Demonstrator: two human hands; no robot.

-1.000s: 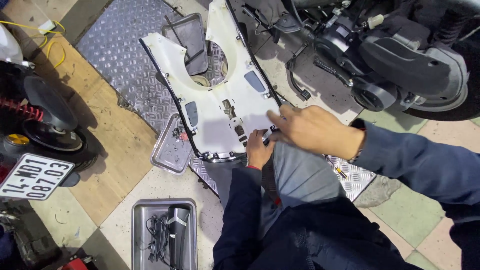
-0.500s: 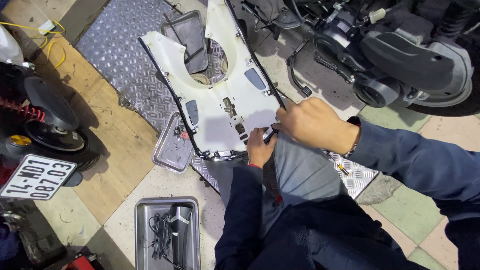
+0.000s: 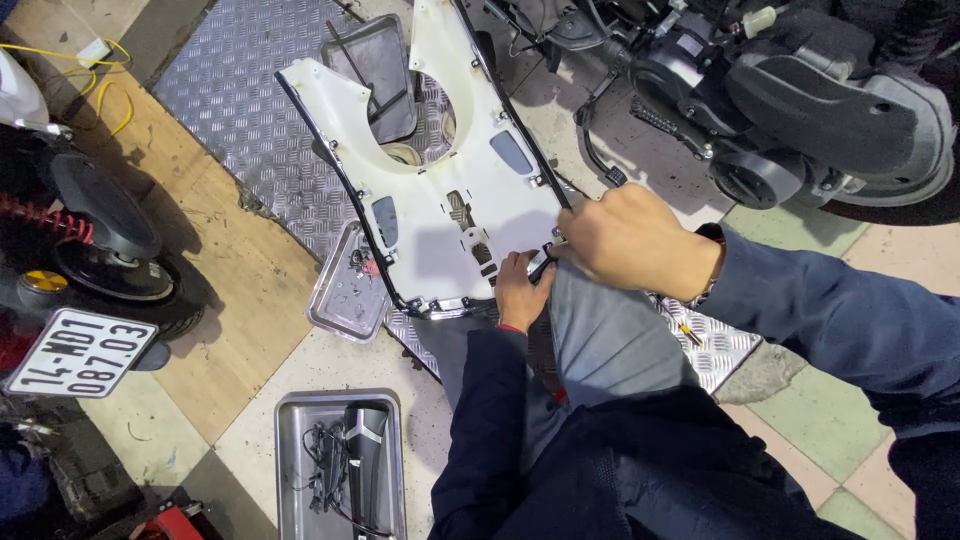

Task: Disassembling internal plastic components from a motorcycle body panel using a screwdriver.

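Observation:
A white plastic scooter body panel (image 3: 440,215) with a black rim lies inside-up across my grey-trousered knee and the floor. My left hand (image 3: 520,290) grips the panel's near edge. My right hand (image 3: 630,240) is closed around a slim dark-handled tool whose tip meets the panel just beside my left hand. Most of the tool is hidden by my fingers.
A small steel tray (image 3: 345,300) with screws sits left of the panel. A larger steel tray (image 3: 340,465) holds a dark part and cables. A stripped scooter (image 3: 800,100) stands top right, another scooter's rear wheel and plate (image 3: 85,260) at left. Checker plate (image 3: 250,90) covers the floor beyond.
My right hand has shifted slightly along the panel's near edge, staying on the tool. My left hand keeps its hold and the view has drifted a little.

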